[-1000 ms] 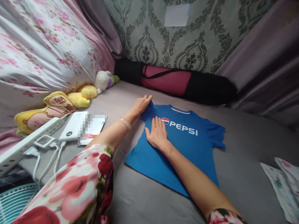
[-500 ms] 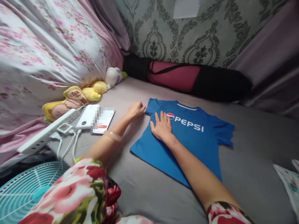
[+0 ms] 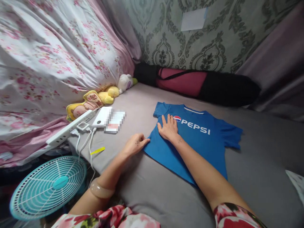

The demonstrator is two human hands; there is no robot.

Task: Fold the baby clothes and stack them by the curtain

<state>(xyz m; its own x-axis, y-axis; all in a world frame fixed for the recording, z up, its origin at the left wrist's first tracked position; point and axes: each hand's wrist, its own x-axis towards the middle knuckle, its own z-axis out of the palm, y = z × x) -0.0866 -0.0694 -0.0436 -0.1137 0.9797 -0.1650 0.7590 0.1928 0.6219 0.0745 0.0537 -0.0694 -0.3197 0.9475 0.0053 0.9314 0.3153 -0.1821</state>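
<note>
A blue T-shirt (image 3: pixel 194 145) with a white PEPSI print lies spread on the grey sheet, its collar toward the wall. My left hand (image 3: pixel 136 144) pinches the shirt's edge near its lower left corner between thumb and curled fingers. Flat on the chest, just left of the round logo, rests my right hand (image 3: pixel 169 128) with its fingers stretched out. A pale bangle circles my left wrist.
Left on the bed (image 3: pixel 140 98) are a white power strip (image 3: pixel 68 129) with cables, a white device (image 3: pixel 102 117), a blurred-out flat item (image 3: pixel 115 122) and plush toys (image 3: pixel 112 91). A turquoise fan (image 3: pixel 49 186) stands beside the bed. A long black-and-pink bag (image 3: pixel 182 82) lies along the wall.
My left hand has come down from beside the left sleeve to the shirt's lower left edge and grips it there. My right hand stays flat on the chest. The view has shifted slightly.
</note>
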